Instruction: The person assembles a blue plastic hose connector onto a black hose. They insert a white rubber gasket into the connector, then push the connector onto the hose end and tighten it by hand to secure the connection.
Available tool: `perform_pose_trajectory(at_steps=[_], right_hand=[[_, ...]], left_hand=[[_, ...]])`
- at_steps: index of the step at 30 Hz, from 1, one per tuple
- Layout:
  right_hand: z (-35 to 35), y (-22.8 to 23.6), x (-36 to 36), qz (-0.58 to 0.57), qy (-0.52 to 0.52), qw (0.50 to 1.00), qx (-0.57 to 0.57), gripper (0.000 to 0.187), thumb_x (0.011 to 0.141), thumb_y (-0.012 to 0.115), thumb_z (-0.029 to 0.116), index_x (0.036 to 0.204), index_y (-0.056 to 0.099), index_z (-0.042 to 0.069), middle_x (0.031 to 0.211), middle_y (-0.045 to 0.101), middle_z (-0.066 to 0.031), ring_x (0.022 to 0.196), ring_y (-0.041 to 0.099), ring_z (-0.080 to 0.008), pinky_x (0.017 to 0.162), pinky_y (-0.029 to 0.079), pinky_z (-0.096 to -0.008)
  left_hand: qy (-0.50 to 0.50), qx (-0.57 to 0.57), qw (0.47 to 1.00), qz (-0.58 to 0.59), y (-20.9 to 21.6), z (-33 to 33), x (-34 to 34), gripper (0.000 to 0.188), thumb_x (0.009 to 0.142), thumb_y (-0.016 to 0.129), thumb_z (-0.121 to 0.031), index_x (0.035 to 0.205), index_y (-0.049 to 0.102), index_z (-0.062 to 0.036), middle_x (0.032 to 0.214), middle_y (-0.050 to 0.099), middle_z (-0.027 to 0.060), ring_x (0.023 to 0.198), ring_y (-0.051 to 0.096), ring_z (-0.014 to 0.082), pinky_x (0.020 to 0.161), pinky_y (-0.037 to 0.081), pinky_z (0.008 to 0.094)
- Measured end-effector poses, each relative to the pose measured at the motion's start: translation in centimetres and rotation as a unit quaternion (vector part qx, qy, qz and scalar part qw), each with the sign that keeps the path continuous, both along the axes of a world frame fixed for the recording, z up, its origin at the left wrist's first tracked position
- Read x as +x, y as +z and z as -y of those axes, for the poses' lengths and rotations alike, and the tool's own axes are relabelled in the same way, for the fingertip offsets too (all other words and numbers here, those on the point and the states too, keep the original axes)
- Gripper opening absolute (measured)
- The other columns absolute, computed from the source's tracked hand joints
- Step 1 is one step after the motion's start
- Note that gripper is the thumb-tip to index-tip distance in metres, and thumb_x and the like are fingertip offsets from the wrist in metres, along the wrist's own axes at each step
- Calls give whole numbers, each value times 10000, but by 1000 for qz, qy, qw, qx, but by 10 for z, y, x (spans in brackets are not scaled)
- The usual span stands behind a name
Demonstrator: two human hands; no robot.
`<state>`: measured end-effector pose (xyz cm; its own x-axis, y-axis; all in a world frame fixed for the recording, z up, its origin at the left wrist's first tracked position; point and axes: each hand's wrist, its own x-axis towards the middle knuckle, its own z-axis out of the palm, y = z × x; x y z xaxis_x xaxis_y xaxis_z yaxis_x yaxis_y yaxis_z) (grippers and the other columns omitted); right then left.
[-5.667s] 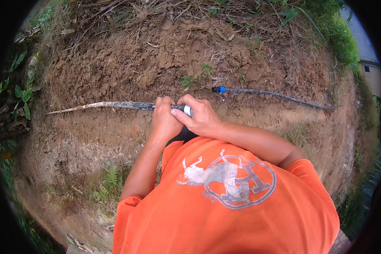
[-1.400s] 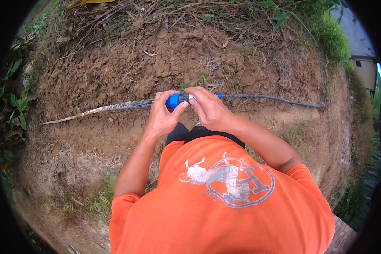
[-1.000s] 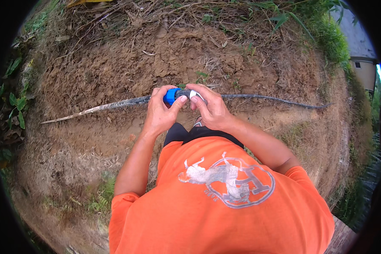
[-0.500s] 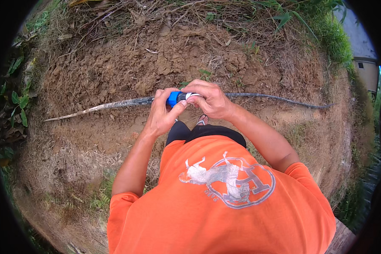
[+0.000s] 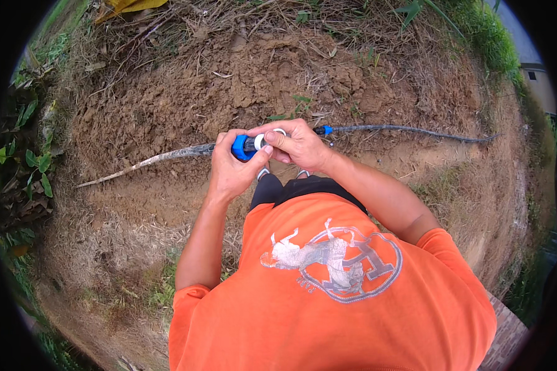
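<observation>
A dark, mud-stained pipe (image 5: 173, 154) runs in from the left to my hands. Around its end sits a blue ribbed coupling nut (image 5: 239, 148), which my left hand (image 5: 226, 168) grips with fingers over the top and thumb below. Just right of the nut a white ring (image 5: 259, 142) encircles the black pipe end. My right hand (image 5: 303, 147) is closed there, thumb and fingers pinching a second white ring (image 5: 280, 132). Its fingers hide part of that ring. Beyond this hand, a second dark pipe (image 5: 408, 128) stretches right, with a blue fitting (image 5: 323, 130) at its near end.
Brown clumped soil (image 5: 229, 80) forms a bank behind the pipes, with dry grass (image 5: 328, 25) above it. Leafy plants (image 5: 40, 161) stand at the far left. My sandalled feet (image 5: 263, 172) are below my hands. A paved strip (image 5: 504, 337) shows at lower right.
My hands have shifted slightly left. White rings now show more plainly, one around the pipe end beside the nut. The right pipe's blue fitting has come into sight from behind my right hand.
</observation>
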<state>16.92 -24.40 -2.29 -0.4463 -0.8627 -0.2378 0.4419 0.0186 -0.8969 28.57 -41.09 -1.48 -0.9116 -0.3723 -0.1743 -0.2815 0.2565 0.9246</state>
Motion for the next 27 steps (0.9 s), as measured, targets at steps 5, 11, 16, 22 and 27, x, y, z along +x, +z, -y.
perform_pose_trajectory(at_steps=[5, 11, 16, 22, 27], right_hand=[[0, -15, -4, 273, 53, 957, -85, 435, 1059, 613, 338, 1346, 653, 13, 830, 668, -69, 536, 485, -87, 473, 383, -220], [8, -31, 18, 390, 42, 907, -151, 480, 1099, 506, 395, 1432, 583, 58, 765, 640, -89, 491, 458, -98, 467, 374, -237], [17, -35, 24, 445, 107, 860, -225, 526, 1109, 445, 449, 1463, 558, 77, 697, 569, -65, 491, 419, -115, 465, 358, -266], [17, -15, 18, 212, -72, 974, -44, 359, 1107, 530, 313, 1307, 665, 48, 692, 580, -36, 519, 392, -55, 478, 322, -237], [16, 19, 25, -162, -121, 977, 75, 333, 1097, 541, 301, 1161, 692, 11, 864, 682, -14, 732, 602, -63, 610, 505, -293]], left_hand=[[-18, 54, 998, 16, -2, 5, 6, 598, 760, 922, -393, 1137, 690, 10, 1040, 624, 129, 958, 628, 231, 858, 512, 372], [-15, 117, 993, 19, -5, 12, 12, 502, 821, 890, -269, 1187, 693, 11, 1099, 641, 115, 1013, 634, 220, 912, 514, 368], [-17, 172, 985, 6, 8, 16, 18, 436, 873, 848, -177, 1220, 676, 22, 1140, 637, 93, 1031, 637, 183, 883, 559, 343], [-3, 235, 972, -7, 16, 16, 24, 440, 905, 812, -155, 1264, 626, 18, 1127, 647, 79, 956, 663, 153, 770, 626, 308], [-2, 210, 978, -1, 24, 13, 17, 420, 923, 787, -139, 1267, 617, 31, 1091, 664, 72, 951, 667, 145, 762, 628, 309]])
